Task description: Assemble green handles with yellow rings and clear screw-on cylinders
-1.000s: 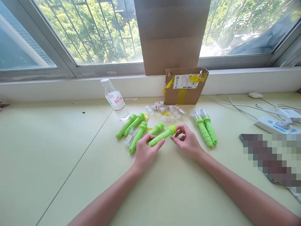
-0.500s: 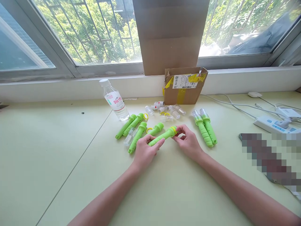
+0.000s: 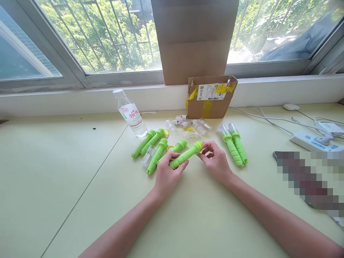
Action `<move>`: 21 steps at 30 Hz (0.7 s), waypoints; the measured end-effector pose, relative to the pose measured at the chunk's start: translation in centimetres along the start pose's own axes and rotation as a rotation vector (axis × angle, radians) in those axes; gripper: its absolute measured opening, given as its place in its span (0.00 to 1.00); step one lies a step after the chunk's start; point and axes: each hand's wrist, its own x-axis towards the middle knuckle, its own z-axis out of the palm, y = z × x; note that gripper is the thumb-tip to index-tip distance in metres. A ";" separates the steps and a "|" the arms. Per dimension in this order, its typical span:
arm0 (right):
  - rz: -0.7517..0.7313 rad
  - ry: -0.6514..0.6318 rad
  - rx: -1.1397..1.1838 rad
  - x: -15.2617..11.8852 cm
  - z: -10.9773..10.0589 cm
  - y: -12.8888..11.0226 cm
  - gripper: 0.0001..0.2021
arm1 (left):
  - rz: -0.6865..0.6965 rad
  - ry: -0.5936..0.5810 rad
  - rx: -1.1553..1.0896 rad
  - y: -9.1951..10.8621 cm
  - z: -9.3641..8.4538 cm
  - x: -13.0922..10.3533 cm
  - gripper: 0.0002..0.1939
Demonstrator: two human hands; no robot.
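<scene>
Left hand gripped green handle, long axis slanting forward-right to right hand, nearer yellow ring; couldn't tell whether curled fingers pinched it.

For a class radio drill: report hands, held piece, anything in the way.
Left hand gripping green handle. Right hand at its yellow ring. Second threaded green handle close behind.

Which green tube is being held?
The front-middle green tube, in the left hand, a yellow ring around its end beside the right hand. The other green tubes lie on the table.
</scene>
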 end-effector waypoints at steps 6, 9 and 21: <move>0.018 -0.030 -0.004 0.1 -0.1 0.0 0.11 | -0.061 -0.021 -0.002 0.0 0.0 0.0 0.13; 0.027 -0.036 0.000 0.1 -0.2 -0.1 0.10 | -0.106 -0.041 -0.025 0.0 -0.1 0.0 0.15; 0.018 -0.067 0.031 0.0 -0.1 -0.2 0.09 | -0.244 -0.133 -0.125 0.3 -0.5 0.5 0.18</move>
